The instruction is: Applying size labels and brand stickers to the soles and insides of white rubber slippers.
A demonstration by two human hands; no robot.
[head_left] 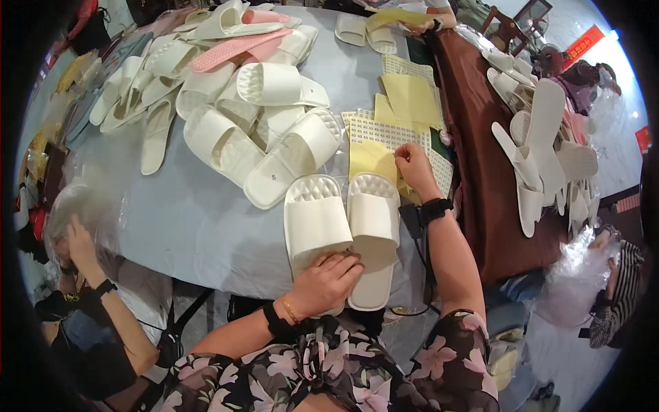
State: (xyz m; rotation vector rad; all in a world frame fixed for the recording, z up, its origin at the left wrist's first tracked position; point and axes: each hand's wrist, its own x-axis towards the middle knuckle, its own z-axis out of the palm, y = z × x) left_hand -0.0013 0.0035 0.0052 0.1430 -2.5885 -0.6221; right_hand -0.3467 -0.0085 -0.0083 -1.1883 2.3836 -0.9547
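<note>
A pair of white slippers lies at the table's near edge, toes pointing away: a left slipper (317, 218) and a right slipper (373, 240). My left hand (328, 280) is closed over the heel part of the left one, fingertips reaching toward the gap between the two. Just beyond the pair, my right hand (416, 172) pinches with thumb and fingers over a sheet of small printed stickers (391, 134). Whatever is in that pinch is too small to make out. Yellow backing paper (371, 160) lies beside those fingers.
Many white slippers (221, 141) and a pink slipper (240, 50) are heaped at the far left. More slippers (546, 147) lie on the brown cover (473, 137) to the right. Co-workers' hands (82, 247) handle clear plastic at both sides; another person's hand (419, 27) is across the table.
</note>
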